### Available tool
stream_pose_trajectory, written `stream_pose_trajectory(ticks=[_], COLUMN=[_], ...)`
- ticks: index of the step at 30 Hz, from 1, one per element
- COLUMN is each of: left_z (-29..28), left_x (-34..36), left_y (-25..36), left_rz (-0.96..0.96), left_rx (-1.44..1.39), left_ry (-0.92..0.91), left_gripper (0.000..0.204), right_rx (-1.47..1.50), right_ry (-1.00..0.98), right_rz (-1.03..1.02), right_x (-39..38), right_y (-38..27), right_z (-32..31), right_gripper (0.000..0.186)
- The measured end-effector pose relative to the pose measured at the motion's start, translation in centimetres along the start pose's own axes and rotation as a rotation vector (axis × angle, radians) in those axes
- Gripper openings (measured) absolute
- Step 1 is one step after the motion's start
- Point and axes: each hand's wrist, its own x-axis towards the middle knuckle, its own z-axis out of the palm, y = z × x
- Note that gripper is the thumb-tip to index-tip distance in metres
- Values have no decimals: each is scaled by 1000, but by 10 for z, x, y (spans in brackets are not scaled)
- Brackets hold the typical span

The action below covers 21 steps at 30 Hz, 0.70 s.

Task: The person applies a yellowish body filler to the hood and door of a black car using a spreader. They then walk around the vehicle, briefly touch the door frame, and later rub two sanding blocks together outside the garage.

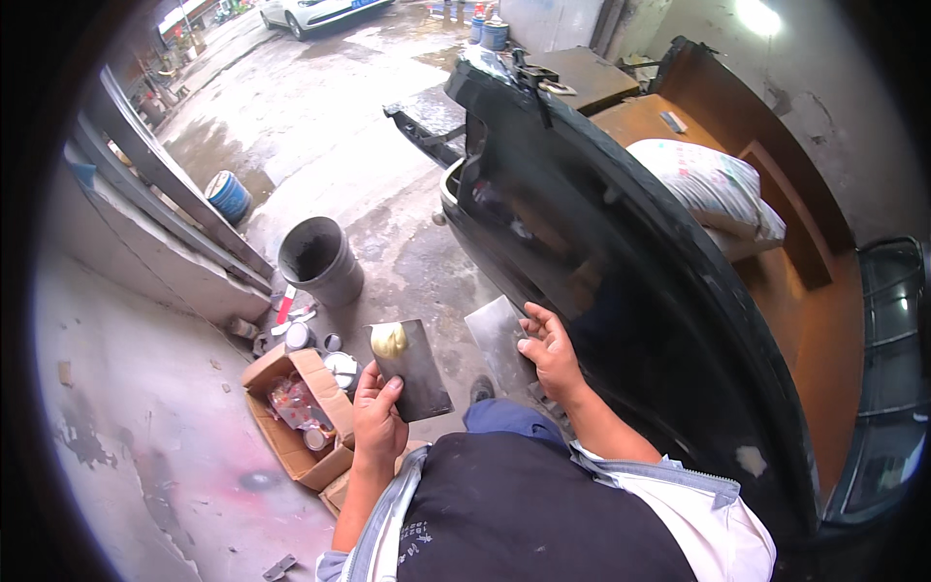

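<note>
Between thumb and fingers, my left hand holds a dark flat rectangular plate by its lower left side. A lump of pale yellow putty sits on the plate's upper left corner. My right hand pinches a thin grey spreader along its right edge. The spreader is apart from the plate, a short gap to its right. Close beyond my right hand stands a large black car body panel, with a small pale patch near its lower end.
On the left, a cardboard box holds bags and a can, with white-lidded tins beside it. A dark bucket stands ahead, a blue drum farther left. A white sack lies on a brown surface behind the panel. A white car is outside.
</note>
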Motion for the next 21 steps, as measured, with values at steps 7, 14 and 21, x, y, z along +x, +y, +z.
stream_pose_trajectory(ticks=[7, 14, 21], left_z=[3, -7, -52], left_x=[59, 104, 181], left_y=[31, 56, 93], left_rz=[193, 174, 217], left_rx=[9, -56, -68], left_ry=[107, 163, 97], left_gripper=[41, 42, 45], right_rx=[-20, -158, -130], right_ry=[-254, -286, -170], right_rz=[53, 39, -34], right_x=[68, 110, 152], right_y=[-22, -19, -27], right_z=[32, 60, 122], right_gripper=[63, 61, 64])
